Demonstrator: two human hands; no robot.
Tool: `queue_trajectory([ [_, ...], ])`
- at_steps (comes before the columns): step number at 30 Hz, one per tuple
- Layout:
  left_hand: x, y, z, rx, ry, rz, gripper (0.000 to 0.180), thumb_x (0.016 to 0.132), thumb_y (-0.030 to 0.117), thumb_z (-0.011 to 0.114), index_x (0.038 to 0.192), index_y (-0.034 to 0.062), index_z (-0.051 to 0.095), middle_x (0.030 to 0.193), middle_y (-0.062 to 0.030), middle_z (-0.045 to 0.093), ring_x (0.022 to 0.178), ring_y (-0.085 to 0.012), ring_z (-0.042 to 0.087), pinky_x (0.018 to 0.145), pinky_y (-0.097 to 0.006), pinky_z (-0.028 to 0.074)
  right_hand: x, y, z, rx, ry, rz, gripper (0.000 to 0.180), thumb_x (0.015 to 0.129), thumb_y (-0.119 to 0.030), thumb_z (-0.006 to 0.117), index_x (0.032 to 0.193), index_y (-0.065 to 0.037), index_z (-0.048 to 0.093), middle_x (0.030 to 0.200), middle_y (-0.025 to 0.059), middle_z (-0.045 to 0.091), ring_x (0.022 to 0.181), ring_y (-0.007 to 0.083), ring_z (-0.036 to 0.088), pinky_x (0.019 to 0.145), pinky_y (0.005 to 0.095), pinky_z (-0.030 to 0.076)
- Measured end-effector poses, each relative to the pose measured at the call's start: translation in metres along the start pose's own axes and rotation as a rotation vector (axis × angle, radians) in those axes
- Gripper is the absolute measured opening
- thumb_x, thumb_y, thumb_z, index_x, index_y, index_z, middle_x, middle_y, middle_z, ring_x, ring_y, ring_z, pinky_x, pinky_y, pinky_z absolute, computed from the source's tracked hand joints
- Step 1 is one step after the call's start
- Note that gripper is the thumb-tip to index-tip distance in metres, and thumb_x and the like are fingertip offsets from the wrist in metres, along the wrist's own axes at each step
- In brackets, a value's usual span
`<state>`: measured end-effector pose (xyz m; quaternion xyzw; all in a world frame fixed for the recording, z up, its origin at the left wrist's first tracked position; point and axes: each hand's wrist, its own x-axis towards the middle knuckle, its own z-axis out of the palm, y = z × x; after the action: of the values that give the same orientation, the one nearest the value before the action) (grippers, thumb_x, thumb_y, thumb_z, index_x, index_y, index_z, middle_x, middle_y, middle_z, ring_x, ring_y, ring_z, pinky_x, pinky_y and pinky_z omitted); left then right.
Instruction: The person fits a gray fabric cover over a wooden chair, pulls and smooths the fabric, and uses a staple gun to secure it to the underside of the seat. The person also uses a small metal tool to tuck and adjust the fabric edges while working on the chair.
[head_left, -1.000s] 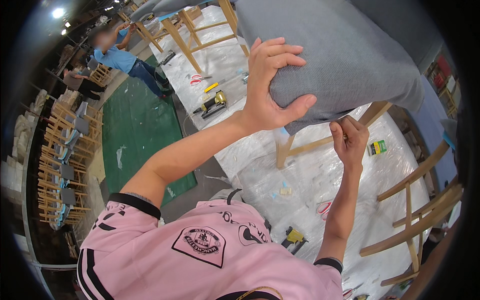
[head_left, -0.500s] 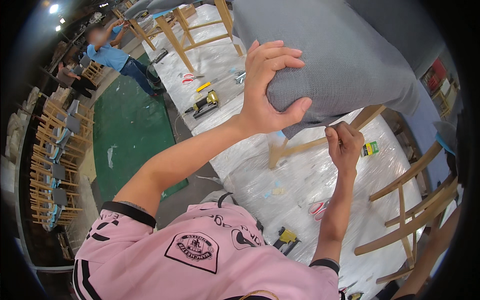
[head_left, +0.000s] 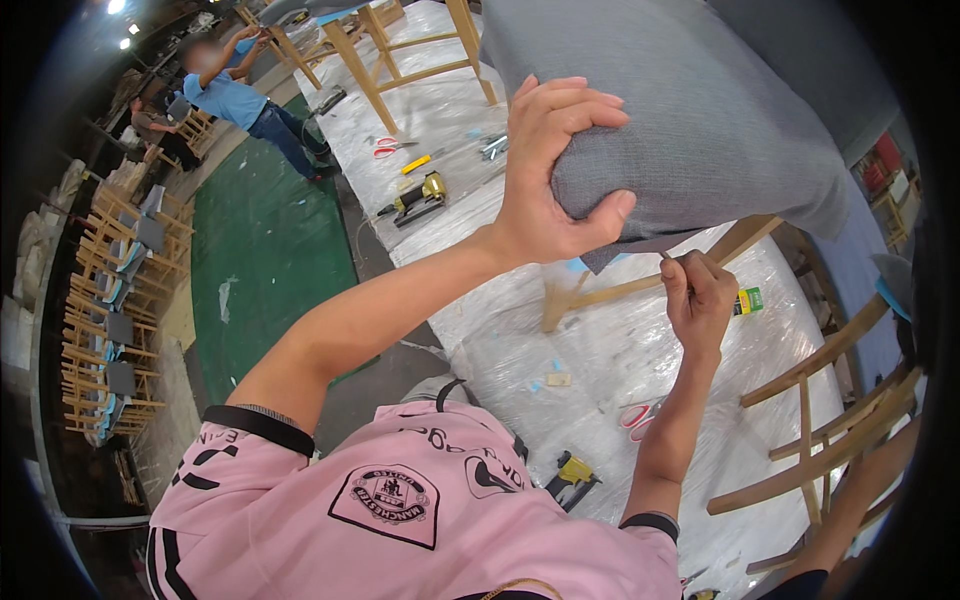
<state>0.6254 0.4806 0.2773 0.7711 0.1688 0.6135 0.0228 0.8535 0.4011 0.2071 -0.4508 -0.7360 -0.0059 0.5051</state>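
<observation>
A chair with grey fabric upholstery (head_left: pixel 710 130) and wooden legs (head_left: pixel 605 293) stands tilted at the upper right of the table. My left hand (head_left: pixel 550 175) grips its near left corner, thumb on one side and fingers curved over the top. Just under the seat's lower edge, my right hand (head_left: pixel 700 295) is closed in a pinch at the hanging edge of the grey fabric. A thin dark tip shows at these fingers, too small to make out. A loose flap of fabric (head_left: pixel 610 256) hangs between the two hands.
Plastic film covers the table (head_left: pixel 590 440). On it lie a staple gun (head_left: pixel 418 200), another one (head_left: pixel 574 480), red-handled scissors (head_left: pixel 388 147), a yellow cutter (head_left: pixel 416 164) and a green-yellow box (head_left: pixel 748 301). Wooden chair frames (head_left: pixel 800 440) stand right. A person in blue (head_left: pixel 230 100) works far left.
The view has shifted slightly, so the chair and both hands appear a little further right. Both hands keep their places on the seat. The far person's arms are higher.
</observation>
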Motion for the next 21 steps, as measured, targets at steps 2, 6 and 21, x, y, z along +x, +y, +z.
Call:
queue_trajectory([
  [2,0.000,-0.001,-0.001,0.006,-0.013,0.013,0.055,0.066,0.025,0.078,0.117,0.0111,0.061,0.126,-0.0072,0.061,0.129,-0.0332,0.048,0.116,-0.056,0.019,0.002,0.004,0.001,0.003,-0.003,-0.010,0.034,0.092,-0.020,0.074,0.068,-0.002,0.058,0.057,0.0073,0.049,0.043,0.0212,0.042,0.044,0.0342,0.031],
  [6,0.001,-0.003,-0.002,0.033,-0.043,0.057,0.055,0.069,0.028,0.076,0.118,0.0080,0.059,0.127,-0.0105,0.061,0.131,-0.0355,0.048,0.117,-0.056,0.020,-0.006,0.009,0.011,0.057,0.046,-0.004,0.035,0.092,-0.022,0.073,0.069,-0.002,0.058,0.057,0.0068,0.050,0.044,0.0202,0.042,0.044,0.0339,0.030],
  [21,0.001,-0.004,0.002,0.004,0.005,0.065,0.055,0.063,0.023,0.078,0.115,0.0140,0.060,0.123,-0.0056,0.060,0.127,-0.0305,0.048,0.115,-0.055,0.019,-0.025,-0.012,0.019,0.221,0.027,0.218,0.043,0.096,-0.024,0.071,0.066,0.001,0.052,0.056,0.0051,0.047,0.049,0.0150,0.038,0.047,0.0326,0.028],
])
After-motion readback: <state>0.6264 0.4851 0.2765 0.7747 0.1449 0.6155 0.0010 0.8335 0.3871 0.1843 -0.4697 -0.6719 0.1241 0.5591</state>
